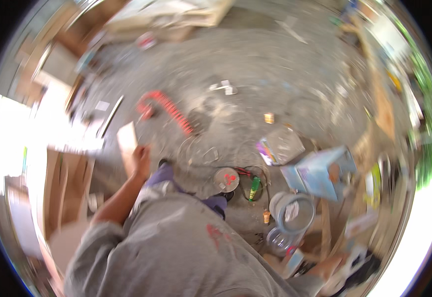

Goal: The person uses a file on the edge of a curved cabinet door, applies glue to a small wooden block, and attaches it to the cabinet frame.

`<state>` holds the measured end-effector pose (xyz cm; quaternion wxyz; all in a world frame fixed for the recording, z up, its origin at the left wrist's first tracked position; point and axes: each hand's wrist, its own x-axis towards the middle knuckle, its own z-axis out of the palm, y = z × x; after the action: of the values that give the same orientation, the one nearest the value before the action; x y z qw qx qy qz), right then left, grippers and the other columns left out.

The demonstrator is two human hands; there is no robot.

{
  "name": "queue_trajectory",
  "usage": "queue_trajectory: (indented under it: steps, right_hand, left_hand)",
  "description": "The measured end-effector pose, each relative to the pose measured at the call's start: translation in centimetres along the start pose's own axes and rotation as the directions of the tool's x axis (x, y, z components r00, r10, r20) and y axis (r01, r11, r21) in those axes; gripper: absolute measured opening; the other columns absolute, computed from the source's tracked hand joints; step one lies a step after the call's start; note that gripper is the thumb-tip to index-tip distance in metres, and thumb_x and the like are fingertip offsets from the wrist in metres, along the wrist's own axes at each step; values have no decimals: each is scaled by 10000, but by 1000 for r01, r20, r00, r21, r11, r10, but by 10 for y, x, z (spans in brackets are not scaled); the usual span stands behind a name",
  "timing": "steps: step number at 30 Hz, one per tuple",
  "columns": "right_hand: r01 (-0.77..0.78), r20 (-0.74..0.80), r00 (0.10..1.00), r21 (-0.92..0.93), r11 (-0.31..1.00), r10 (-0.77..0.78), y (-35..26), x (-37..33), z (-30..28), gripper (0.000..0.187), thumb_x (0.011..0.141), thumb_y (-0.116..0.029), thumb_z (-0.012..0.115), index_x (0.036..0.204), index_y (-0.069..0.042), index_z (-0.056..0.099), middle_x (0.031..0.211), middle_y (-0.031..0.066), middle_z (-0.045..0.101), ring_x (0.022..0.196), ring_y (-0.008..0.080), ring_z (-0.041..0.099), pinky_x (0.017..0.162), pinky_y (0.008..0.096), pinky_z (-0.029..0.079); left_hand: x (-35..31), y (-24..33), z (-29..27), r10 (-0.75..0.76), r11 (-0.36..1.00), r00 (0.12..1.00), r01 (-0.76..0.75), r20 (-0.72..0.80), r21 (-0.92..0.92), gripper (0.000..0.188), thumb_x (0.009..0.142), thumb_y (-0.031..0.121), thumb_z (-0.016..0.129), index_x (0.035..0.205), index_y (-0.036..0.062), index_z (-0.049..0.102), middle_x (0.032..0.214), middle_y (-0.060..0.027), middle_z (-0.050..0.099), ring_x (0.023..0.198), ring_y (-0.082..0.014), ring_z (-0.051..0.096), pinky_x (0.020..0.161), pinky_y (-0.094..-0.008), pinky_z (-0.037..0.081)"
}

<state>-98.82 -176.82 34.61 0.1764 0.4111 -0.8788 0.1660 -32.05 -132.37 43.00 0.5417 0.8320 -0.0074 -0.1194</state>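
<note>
Board (126, 139) of pale wood was at left, clamped in the left hand (141, 159); the right hand (333, 264) was well apart at near right, blurred, so its grip I could not tell.

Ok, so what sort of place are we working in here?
Probably a woodworking shop or similar workspace: the left hand holds a pale board, wood-toned panels stand at left, and a red coiled hose lies on the floor.
</note>
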Motion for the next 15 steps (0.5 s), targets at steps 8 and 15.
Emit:
queue_trajectory:
  steps: [8,15]
  right_hand:
    - [375,-26,893,596,710,-450,-99,-88,-54,275,811,-254,644,971,-37,591,835,96,600,780,198,580,738,328,460]
    - [190,101,493,957,220,-864,-226,-339,-194,228,817,-199,651,932,-15,580,872,100,587,802,197,570,736,315,454]
  left_hand:
    - [-44,-10,-19,-301,876,937,198,-177,-440,151,855,207,613,854,60,579,627,37,476,484,-56,434,433,-205,360]
    - [15,38,-61,-195,536,981,88,-22,-840,165,879,221,594,943,82,532,663,39,498,549,-50,476,520,-208,430]
